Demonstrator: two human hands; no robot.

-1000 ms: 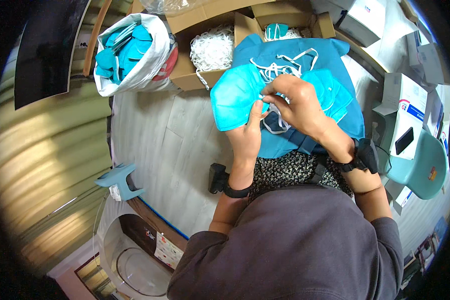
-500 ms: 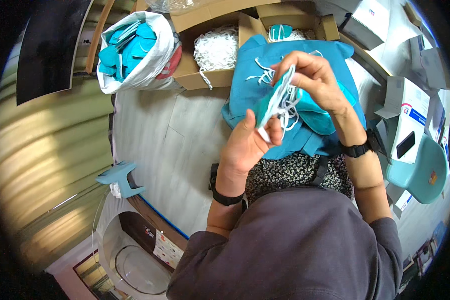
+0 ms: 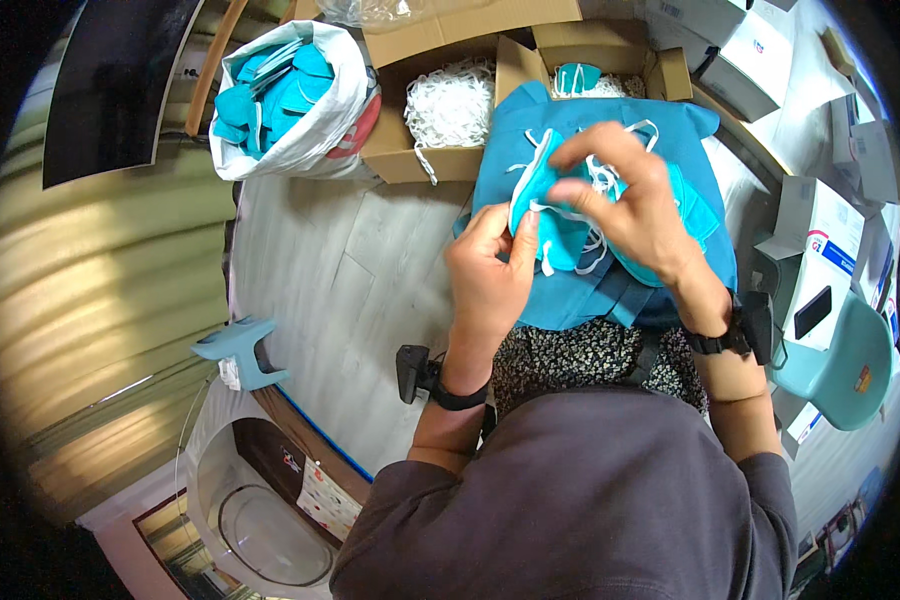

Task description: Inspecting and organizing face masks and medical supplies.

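Note:
A teal face mask (image 3: 537,185) with a white edge and white elastic straps is pinched in my left hand (image 3: 492,262), thumb on its near side. My right hand (image 3: 635,205), slightly blurred, hovers just right of this mask, its thumb and curled fingers apart with nothing visible between them. White straps (image 3: 602,178) show behind and beneath the right hand. More teal masks (image 3: 688,215) lie under and beyond it on a blue cloth (image 3: 510,125) spread over my lap side. Part of this pile is hidden by the right hand.
A white sack (image 3: 345,95) full of teal pieces stands at the far left. Beside it, a cardboard box (image 3: 450,165) holds a heap of white straps (image 3: 450,105); another box (image 3: 595,45) holds a mask and straps. At right are white cartons (image 3: 820,225), a phone (image 3: 813,312) and a chair (image 3: 850,365).
The mask has turned to show its teal face, and my left hand has closed its pinch on it. My right hand has come off the mask's edge and shifted slightly right.

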